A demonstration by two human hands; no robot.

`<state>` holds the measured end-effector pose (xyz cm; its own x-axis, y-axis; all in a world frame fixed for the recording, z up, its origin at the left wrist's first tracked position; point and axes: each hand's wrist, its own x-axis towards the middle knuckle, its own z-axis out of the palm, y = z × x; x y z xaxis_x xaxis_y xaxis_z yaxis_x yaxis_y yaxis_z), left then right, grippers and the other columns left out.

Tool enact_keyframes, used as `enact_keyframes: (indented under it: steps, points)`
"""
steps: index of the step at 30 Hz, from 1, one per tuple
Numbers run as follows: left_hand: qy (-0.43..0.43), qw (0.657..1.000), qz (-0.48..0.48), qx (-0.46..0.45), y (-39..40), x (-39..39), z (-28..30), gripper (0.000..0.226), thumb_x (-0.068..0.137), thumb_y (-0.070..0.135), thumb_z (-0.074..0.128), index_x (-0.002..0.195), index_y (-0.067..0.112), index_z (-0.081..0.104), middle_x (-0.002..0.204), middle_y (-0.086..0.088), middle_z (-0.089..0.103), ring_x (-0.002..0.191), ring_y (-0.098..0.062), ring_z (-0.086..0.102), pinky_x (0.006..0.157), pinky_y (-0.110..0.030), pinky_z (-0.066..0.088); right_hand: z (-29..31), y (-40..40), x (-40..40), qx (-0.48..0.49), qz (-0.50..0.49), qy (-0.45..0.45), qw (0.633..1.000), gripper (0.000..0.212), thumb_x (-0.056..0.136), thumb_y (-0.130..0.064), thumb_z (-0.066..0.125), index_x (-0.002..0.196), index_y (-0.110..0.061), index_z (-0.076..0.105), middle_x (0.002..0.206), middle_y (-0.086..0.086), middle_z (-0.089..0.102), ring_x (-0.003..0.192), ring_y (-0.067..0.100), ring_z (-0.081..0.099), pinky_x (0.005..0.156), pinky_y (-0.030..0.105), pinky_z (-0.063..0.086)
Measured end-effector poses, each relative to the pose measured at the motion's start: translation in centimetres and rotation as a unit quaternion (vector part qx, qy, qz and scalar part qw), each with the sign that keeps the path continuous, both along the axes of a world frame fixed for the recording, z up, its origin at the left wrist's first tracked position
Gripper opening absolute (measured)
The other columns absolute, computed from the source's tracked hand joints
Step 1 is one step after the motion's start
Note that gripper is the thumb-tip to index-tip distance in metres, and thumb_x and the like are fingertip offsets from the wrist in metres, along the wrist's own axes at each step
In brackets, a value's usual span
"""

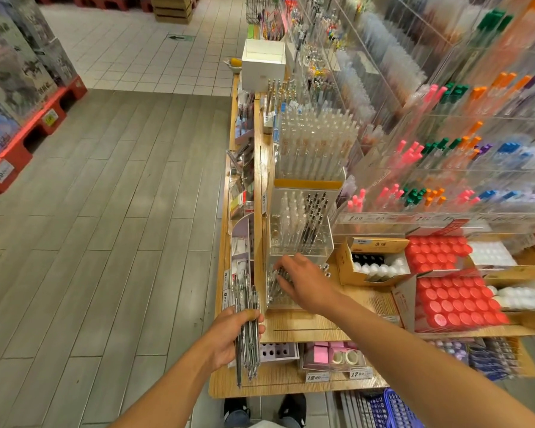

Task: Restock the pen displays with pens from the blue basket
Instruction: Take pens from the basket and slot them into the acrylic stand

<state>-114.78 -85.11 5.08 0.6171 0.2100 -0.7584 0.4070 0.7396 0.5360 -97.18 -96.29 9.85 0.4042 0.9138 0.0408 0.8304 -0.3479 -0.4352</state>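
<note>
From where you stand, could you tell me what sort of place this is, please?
Most likely a shop's stationery aisle: clear racks of coloured pens fill the shelving, price tags line the shelf edges, and the left hand holds a bundle of pens for restocking.

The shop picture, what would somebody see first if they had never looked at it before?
Probably the two hands in the middle: the left hand grips a bundle of clear pens, and the right hand reaches into a clear pen display on the wooden shelf. Next come the bright red caps in boxes on the right, and the wall of colourful pens above them.
</note>
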Motion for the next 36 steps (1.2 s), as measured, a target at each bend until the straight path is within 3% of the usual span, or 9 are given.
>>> enact_keyframes:
  steps: [6,15,22,25,27,30,32,34,36]
  points:
    - [-0.006,1.000,0.003,-0.006,0.0,0.4,0.2,0.052,0.086,0.003,0.070,0.131,-0.004,0.044,0.086,-0.018,0.072,0.071,-0.027,0.069,0.057,-0.036,0.059,-0.3,0.5,0.3,0.024,-0.010,-0.014,1.000,0.014,0.094,-0.025,0.056,0.105,-0.017,0.057,0.096,-0.001,0.059,0.083,0.007,0.041,0.072,0.026,0.045]
    - [0.005,1.000,-0.005,0.011,-0.2,0.3,0.0,0.052,0.085,0.003,0.073,0.128,-0.006,0.047,0.087,-0.017,0.073,0.074,-0.026,0.070,0.061,-0.036,0.059,-1.9,0.8,0.2,0.006,0.044,-0.077,0.996,0.014,0.094,-0.017,0.058,0.095,-0.010,0.071,0.092,0.002,0.059,0.089,0.020,0.050,0.079,0.034,0.048]
    - [-0.010,1.000,0.001,0.011,-0.5,0.4,0.2,0.042,0.086,0.002,0.071,0.122,-0.004,0.050,0.088,-0.017,0.074,0.071,-0.025,0.070,0.057,-0.035,0.059,-2.4,1.6,-0.4,-0.047,0.073,-0.143,0.986,0.020,0.095,-0.019,0.058,0.099,-0.006,0.072,0.093,0.005,0.060,0.092,0.025,0.049,0.077,0.038,0.045]
    - [-0.019,1.000,0.002,0.012,-0.7,0.5,0.4,0.033,0.086,0.002,0.071,0.114,-0.001,0.055,0.087,-0.016,0.074,0.070,-0.024,0.069,0.058,-0.035,0.058,-1.9,1.7,-0.5,-0.072,0.061,-0.127,0.987,0.025,0.097,-0.025,0.054,0.110,-0.010,0.069,0.102,0.003,0.061,0.098,0.023,0.047,0.086,0.035,0.041]
    - [-0.026,1.000,0.004,0.014,-0.8,0.6,0.6,0.033,0.082,0.004,0.074,0.111,-0.001,0.057,0.089,-0.016,0.075,0.070,-0.023,0.069,0.057,-0.034,0.058,-1.3,1.4,-0.8,-0.046,0.022,-0.056,0.997,0.028,0.095,-0.028,0.057,0.118,-0.013,0.064,0.108,0.002,0.062,0.102,0.020,0.051,0.090,0.033,0.041]
    - [-0.047,0.999,0.009,0.003,-1.0,0.8,0.8,0.040,0.078,0.006,0.077,0.114,-0.004,0.060,0.094,-0.019,0.074,0.072,-0.024,0.070,0.059,-0.031,0.060,-0.3,0.5,-1.4,-0.037,-0.065,0.177,0.981,0.028,0.095,-0.029,0.059,0.121,-0.018,0.061,0.101,-0.003,0.064,0.094,0.014,0.060,0.082,0.029,0.048]
    - [-0.067,0.998,-0.004,-0.015,-1.1,1.0,0.8,0.043,0.078,0.005,0.077,0.117,-0.005,0.062,0.096,-0.022,0.072,0.074,-0.026,0.070,0.061,-0.031,0.059,0.0,-0.3,-1.5,-0.052,-0.108,0.396,0.910,0.029,0.096,-0.025,0.060,0.123,-0.016,0.060,0.100,-0.003,0.064,0.094,0.014,0.062,0.083,0.029,0.052]
    - [-0.086,0.996,-0.026,-0.029,-1.4,1.1,0.8,0.041,0.076,0.006,0.078,0.114,-0.006,0.067,0.096,-0.022,0.071,0.075,-0.027,0.070,0.064,-0.032,0.060,0.2,-1.3,-1.4,-0.021,-0.135,0.582,0.801,0.027,0.096,-0.015,0.059,0.123,-0.011,0.060,0.100,0.004,0.066,0.086,0.016,0.062,0.080,0.029,0.055]
    - [-0.103,0.993,-0.044,-0.038,-1.7,1.3,0.9,0.038,0.075,0.008,0.079,0.110,-0.004,0.073,0.095,-0.022,0.071,0.076,-0.027,0.070,0.067,-0.032,0.061,0.2,-2.2,-0.9,0.007,-0.141,0.647,0.750,0.028,0.095,-0.007,0.057,0.123,-0.007,0.060,0.103,0.012,0.065,0.078,0.015,0.061,0.076,0.028,0.054]
